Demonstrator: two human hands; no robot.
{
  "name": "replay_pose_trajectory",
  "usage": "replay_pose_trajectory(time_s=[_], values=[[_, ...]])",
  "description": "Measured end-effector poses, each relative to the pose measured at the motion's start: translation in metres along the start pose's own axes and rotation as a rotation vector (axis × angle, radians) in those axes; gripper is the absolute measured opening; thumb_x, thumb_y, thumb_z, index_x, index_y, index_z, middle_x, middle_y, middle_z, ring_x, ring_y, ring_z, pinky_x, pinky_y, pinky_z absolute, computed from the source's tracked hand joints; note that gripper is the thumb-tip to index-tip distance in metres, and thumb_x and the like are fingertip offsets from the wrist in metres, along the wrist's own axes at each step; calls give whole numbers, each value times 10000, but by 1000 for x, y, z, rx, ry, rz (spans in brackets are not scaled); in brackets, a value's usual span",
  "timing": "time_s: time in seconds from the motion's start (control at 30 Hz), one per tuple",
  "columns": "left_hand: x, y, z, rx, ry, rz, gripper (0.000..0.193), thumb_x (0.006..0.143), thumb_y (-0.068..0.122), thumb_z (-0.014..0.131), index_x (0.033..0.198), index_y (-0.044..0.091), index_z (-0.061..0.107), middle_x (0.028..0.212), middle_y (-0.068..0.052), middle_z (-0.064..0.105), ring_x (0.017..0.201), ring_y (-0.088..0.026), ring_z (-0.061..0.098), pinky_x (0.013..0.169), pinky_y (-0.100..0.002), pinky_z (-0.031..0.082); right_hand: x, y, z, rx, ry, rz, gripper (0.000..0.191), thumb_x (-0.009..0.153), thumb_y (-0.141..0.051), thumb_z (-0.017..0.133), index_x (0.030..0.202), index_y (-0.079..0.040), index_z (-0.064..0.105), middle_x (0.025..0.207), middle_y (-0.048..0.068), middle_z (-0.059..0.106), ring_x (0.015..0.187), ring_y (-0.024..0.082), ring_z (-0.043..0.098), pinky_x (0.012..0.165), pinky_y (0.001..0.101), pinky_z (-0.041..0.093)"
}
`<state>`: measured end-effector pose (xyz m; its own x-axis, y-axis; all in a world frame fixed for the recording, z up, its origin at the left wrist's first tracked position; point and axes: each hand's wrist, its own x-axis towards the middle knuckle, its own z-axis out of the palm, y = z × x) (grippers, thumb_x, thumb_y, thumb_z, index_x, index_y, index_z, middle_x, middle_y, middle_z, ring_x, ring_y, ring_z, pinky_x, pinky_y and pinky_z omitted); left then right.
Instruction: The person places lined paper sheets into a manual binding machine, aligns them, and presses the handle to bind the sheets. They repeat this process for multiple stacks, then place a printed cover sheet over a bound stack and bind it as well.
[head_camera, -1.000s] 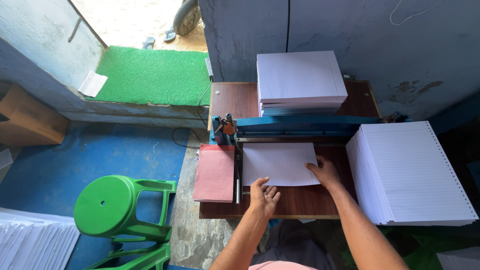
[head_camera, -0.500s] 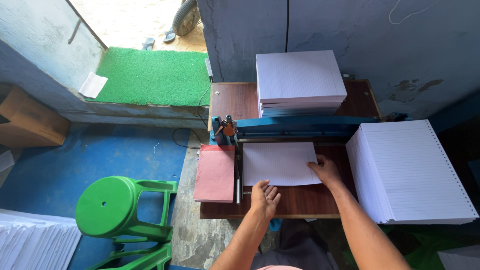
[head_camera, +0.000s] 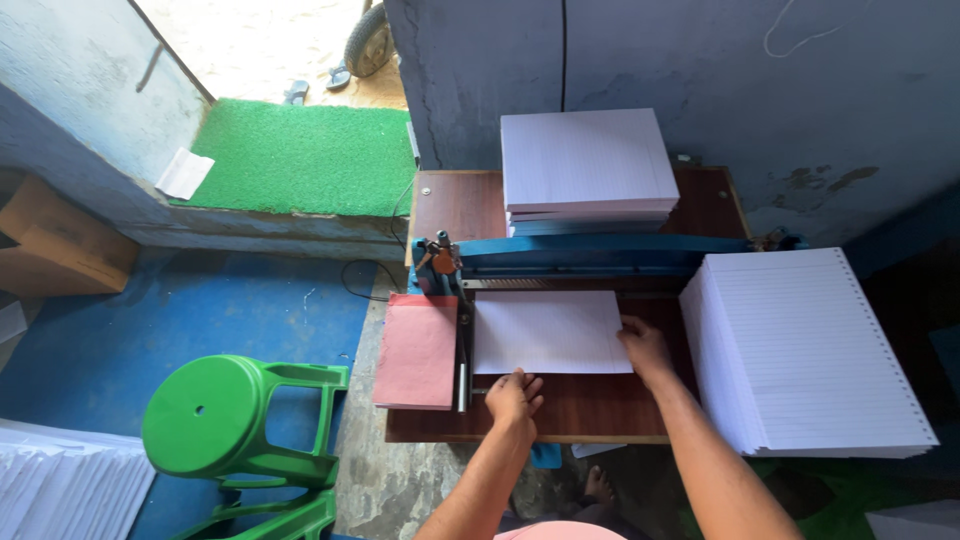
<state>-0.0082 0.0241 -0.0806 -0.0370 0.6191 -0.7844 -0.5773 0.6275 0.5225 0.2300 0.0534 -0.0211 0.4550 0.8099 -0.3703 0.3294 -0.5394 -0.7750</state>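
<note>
Ruled sheet (head_camera: 550, 330) lies on brown wooden table (head_camera: 600, 408) over blue floor (head_camera: 200, 310).

Two bare forearms enter from the lower edge, no sleeves, watch or rings visible. Left hand (head_camera: 514, 397) and right hand (head_camera: 646, 346) both ungloved. A strip of pink garment shows at bottom centre. One bare foot visible below the arms.
</note>
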Motion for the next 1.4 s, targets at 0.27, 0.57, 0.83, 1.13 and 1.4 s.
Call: replay_pose_trajectory(time_s=[0.27, 0.57, 0.83, 1.13, 1.4], values=[[-7, -11, -13, 2, 47, 17, 208, 1000, 179, 601, 1109, 10, 656, 1025, -95, 735, 906, -229, 768, 690, -332, 602, -5, 20, 0, 211, -70, 101, 489, 924, -190, 664, 1382, -27, 617, 1216, 177, 727, 1115, 257, 685, 953, 356, 509], [-42, 11, -23, 13, -32, -83, 216, 1001, 230, 626, 1058, 26, 674, 1002, -100, 713, 823, -212, 727, 683, -343, 578, -37, 46, -11, 585, -262, 333, 283, 932, -118, 671, 1194, -11, 655, 1083, 134, 685, 965, 211, 682, 684, 308, 637], [-134, 40, 6, 1380, -156, 1172, 361, 898, 317, 756, 1154, 69, 699, 1080, -128, 711, 1043, -277, 668, 905, -438, 537, -63, 34, -13, 648, -184, 322, 243, 908, -55, 675, 1144, 5, 675, 1041, 124, 691, 925, 201, 699, 697, 300, 649], [-99, 37, 36, 1587, -289, 1655, 419, 861, 2, 654, 1277, 50, 647, 1286, -129, 697, 1233, -300, 639, 1026, -447, 484, -85, -9, -27, 724, -206, 198, 229, 921, -112, 673, 1089, 44, 672, 980, 129, 686, 864, 187, 701, 699, 306, 654], [-106, 77, 56, 1301, -306, 1505, 328, 936, -69, 599, 1222, 67, 684, 1115, -114, 765, 949, -257, 760, 798, -370, 618, -97, -44, -43, 751, -209, -28, 802, 908, -646, 548, 1351, 21, 581, 1087, 209, 723, 1000, 291, 736, 821, 408, 646]])
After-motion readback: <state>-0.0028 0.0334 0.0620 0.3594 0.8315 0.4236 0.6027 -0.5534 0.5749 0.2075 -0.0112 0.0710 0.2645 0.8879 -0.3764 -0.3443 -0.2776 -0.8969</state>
